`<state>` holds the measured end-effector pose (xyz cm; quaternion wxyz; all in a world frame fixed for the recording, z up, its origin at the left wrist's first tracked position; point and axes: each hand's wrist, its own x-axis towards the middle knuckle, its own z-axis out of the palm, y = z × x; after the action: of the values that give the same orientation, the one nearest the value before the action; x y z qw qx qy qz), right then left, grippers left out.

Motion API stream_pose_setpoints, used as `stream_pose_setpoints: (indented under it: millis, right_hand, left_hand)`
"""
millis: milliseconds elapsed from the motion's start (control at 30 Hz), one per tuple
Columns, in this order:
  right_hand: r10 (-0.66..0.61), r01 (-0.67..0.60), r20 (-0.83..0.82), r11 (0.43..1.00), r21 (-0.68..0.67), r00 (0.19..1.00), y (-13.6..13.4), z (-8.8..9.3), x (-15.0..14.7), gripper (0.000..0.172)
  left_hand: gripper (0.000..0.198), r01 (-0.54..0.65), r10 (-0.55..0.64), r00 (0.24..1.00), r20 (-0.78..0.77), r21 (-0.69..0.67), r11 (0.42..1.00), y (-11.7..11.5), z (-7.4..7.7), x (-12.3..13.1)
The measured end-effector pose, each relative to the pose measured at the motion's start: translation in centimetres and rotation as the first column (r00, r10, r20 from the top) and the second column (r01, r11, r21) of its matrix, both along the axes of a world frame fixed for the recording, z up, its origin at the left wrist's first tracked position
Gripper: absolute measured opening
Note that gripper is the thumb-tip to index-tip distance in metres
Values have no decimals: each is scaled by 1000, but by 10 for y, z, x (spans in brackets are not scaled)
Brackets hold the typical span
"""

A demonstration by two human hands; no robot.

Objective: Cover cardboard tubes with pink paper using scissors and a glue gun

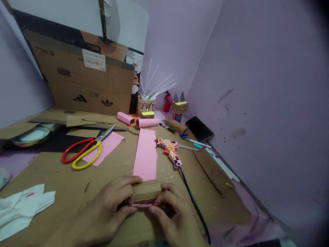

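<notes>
A small brown cardboard tube (pixel 147 192) lies at the near end of a pink paper strip (pixel 145 154), whose near edge shows folded up along the tube's front. My left hand (pixel 113 202) grips the left end of tube and paper, thumb and fingers closed. At the right end, my right hand (pixel 174 209) pinches the same paper edge against the cardboard. The paper's path under the tube is hidden. To the right of the strip rests a flower-patterned hot glue gun (pixel 171 151) with a glue stick in its back.
Scissors (pixel 95 145) lie on a pink paper scrap (pixel 113 147) at left. Two pink-covered tubes (pixel 147 122) (pixel 125 118), a bare cardboard tube (pixel 176 125) and a phone (pixel 199 128) sit farther back. White tissue (pixel 25 209) lies near left; a large cardboard box (pixel 89 82) stands behind.
</notes>
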<state>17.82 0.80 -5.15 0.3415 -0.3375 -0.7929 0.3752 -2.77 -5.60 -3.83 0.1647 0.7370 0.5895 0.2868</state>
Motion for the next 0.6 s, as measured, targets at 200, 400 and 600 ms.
stream_pose_setpoints:
  millis: [200, 400, 600]
  right_hand:
    - [40, -32, 58, 990, -139, 997, -2, 1, -3, 10]
    - [54, -50, 31, 991, -120, 998, -2, -2, -2, 11]
    - [108, -107, 22, 994, -25, 994, 2, -15, 4, 11]
  left_hand:
    - [28, -10, 10, 1000, 3, 5, 1000, -8, 8, 4]
    - [21, -330, 336, 942, -10, -225, 917, 36, 37, -11]
    - [30, -563, 669, 729, 143, -431, 705, 144, 24, -38]
